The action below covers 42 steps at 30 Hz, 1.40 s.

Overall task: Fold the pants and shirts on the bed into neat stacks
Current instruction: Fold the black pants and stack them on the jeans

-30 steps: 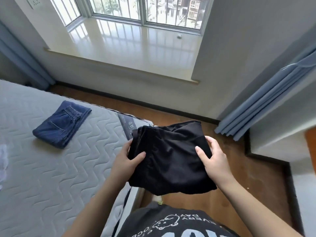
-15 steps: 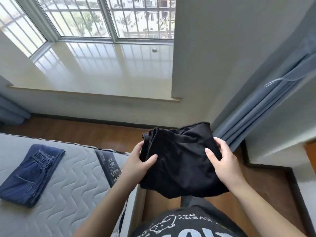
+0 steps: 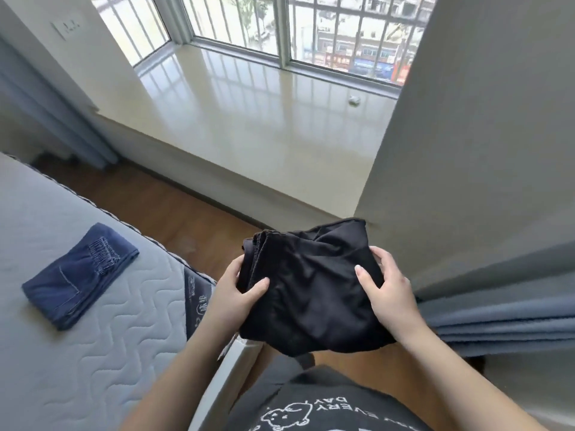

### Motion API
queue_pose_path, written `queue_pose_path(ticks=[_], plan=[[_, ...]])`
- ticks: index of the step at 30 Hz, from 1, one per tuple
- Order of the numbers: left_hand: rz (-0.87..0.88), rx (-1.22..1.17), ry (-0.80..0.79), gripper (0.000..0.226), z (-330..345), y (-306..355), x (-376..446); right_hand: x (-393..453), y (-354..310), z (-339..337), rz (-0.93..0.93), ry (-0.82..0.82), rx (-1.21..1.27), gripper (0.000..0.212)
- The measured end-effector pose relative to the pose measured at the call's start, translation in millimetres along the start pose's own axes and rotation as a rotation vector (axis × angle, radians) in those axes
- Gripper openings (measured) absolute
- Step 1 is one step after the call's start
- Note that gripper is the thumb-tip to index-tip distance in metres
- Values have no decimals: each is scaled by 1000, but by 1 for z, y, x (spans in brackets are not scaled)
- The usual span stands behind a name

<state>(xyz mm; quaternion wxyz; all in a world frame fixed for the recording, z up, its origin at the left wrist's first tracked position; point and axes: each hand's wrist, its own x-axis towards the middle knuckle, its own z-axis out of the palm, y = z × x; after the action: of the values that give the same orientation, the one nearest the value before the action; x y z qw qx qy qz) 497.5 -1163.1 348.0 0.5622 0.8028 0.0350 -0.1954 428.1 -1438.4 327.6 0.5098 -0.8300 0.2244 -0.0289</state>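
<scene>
Black garment (image 3: 311, 287), folded into a thick bundle, is hanging in the air between both hands, above the wooden floor (image 3: 161, 209) just off the corner of the bed (image 3: 93, 337) and touching neither. Left hand (image 3: 236, 293) is gripping its left edge, thumb lying across the top of the cloth and fingers curling underneath. Right hand (image 3: 389, 284) is clamping the right edge the same way, thumb pressing on top and fingers wrapping round the far side. The stacked layers are showing at the upper left corner of the bundle, and its lower edge is sagging toward the person's dark printed shirt (image 3: 311, 405).

Blue pants (image 3: 77, 275) are lying folded on the quilted grey top of the bed, well apart from the hands, elastic waistband facing up and toward the window.

Beyond the floor a glossy window sill (image 3: 264, 119) is reflecting the barred window (image 3: 311, 26), with a small pale object (image 3: 354, 100) sitting near its right end; I cannot tell what that is. Blue curtains (image 3: 497, 306) are hanging at the right, just beside the right hand.
</scene>
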Motion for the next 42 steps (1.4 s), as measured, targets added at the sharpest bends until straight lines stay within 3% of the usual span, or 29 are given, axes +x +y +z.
queue_pose_path(ticks=[7,17,28,36,42], plan=[[-59,-74,182,64,-57,-14,61,98,-58,63,-115,-172,-86,37],[-101,-108,423,66,-138,-18,122,195,-149,164,-266,-365,-153,34],[-325,-174,713,50,-206,-33,188,302,-219,293,-361,-688,-195,34],[-400,-260,883,52,-263,-23,250,388,-286,385,-400,-976,-247,37],[-451,-341,1047,55,-297,-32,258,404,-320,451,-433,-1136,-268,33]])
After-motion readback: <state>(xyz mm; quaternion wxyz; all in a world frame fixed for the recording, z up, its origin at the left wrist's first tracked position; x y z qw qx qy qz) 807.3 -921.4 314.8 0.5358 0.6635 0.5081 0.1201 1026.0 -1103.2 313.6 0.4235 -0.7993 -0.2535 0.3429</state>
